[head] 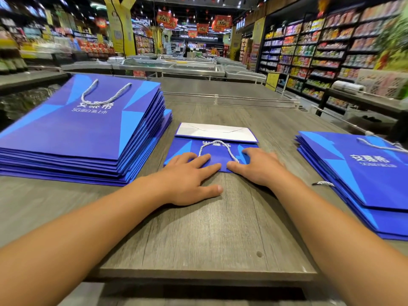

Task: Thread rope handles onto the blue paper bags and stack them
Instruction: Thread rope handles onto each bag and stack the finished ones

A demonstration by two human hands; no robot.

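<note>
Centre of frame: one blue bag (212,151) lying flat on the grey table (198,235), bottom flap folded over to show white, a rope handle (217,149) already looped across its face. Left hand (187,177) flat, fingers spread, pressing the near left corner of that bag; right hand (256,166) likewise open and flat on the near right corner, pinching nothing. Upper left: tall stack of blue bags (84,133), top one with rope fitted, judged to be the finished pile. Right edge: lower stack (357,177), top bag also showing a rope near its far edge; whether finished or waiting, cannot tell. Loose rope end (323,183) poking out beside that stack. Judged well along, centre bag seemingly threaded on the visible side and due for stacking. Underside handle of the centre bag hidden; lower bags in both stacks show edges only; right stack cut off by the frame; shop shelves behind blurred.
</note>
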